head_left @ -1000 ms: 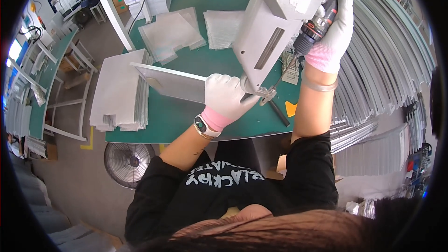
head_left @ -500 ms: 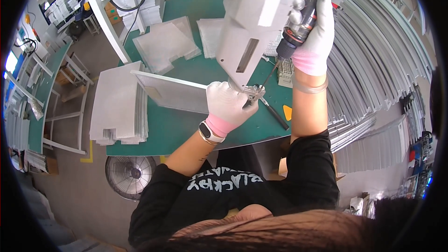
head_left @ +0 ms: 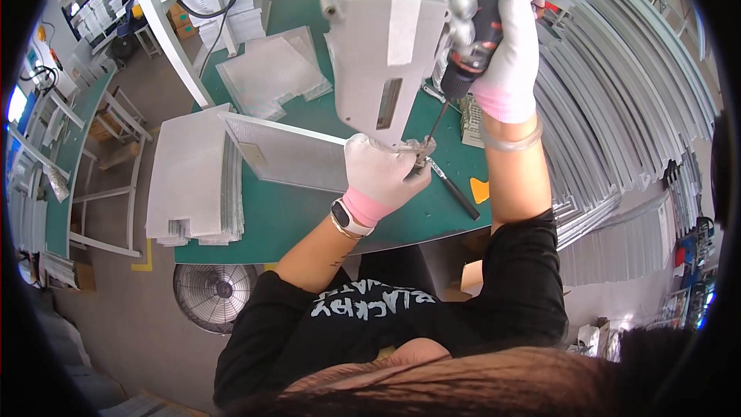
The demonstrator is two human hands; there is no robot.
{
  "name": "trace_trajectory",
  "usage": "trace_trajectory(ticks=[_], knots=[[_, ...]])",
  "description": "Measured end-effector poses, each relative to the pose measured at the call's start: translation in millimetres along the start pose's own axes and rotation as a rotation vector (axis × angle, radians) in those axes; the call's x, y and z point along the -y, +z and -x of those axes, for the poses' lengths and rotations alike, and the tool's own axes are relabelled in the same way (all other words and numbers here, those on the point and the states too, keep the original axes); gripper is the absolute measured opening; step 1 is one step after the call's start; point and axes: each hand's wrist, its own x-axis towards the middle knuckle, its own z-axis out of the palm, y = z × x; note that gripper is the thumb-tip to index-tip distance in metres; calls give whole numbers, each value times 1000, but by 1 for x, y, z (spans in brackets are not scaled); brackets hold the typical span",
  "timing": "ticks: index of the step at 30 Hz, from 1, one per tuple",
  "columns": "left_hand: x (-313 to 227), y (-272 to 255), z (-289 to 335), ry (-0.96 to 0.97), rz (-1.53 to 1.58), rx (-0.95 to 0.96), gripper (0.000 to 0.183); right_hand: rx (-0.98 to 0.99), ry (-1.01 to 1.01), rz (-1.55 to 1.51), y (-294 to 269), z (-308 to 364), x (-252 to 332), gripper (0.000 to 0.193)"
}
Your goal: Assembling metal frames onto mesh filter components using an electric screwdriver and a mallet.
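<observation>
My left hand [head_left: 380,174], in a white glove with a pink cuff, is closed around a small silver metal fitting [head_left: 421,151]. Just above it is the lower end of a long light-grey housing [head_left: 386,54] with a slot in its face; whether the two are joined I cannot tell. An orange and black cordless drill [head_left: 482,31] is gripped in my gloved right hand [head_left: 513,50]. Its long thin bit [head_left: 438,123] slants down, with the tip at the fitting by my left fingers. A black-handled tool [head_left: 455,189] with a metal shaft lies beside that hand.
On the green table [head_left: 309,235], a framed mesh panel [head_left: 293,158] leans beside a stack of grey panels [head_left: 189,177]. Clear sheets [head_left: 270,69] lie behind. There is a yellow-orange piece [head_left: 480,190] at right. Long metal strips [head_left: 602,93] fill the right side; a fan [head_left: 216,293] stands below.
The grey housing has shifted left and stands more upright. My right hand and the drill have moved a little left and up. My left hand has stayed nearly in place.
</observation>
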Motion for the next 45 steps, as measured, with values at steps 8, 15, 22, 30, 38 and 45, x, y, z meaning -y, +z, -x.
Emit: trace_trajectory(ticks=[8,15,22,30,38,45], knots=[[5,22,11,7,218,-222,17,145,38,1,25,-3,-9,53],[15,18,-3,348,22,-208,15,168,111,-9,31,12,-33,77],[7,20,13,-23,302,-136,15,297,187,-290,29,5,-39,55],[7,9,14,-11,-36,150,22,422,243,-436,33,13,-49,61],[-2,-3,8,-112,76,103,20,393,279,-401,43,25,-30,88],[-3,8,25,-19,149,-54,34,74,19,-321,21,30,-30,74]])
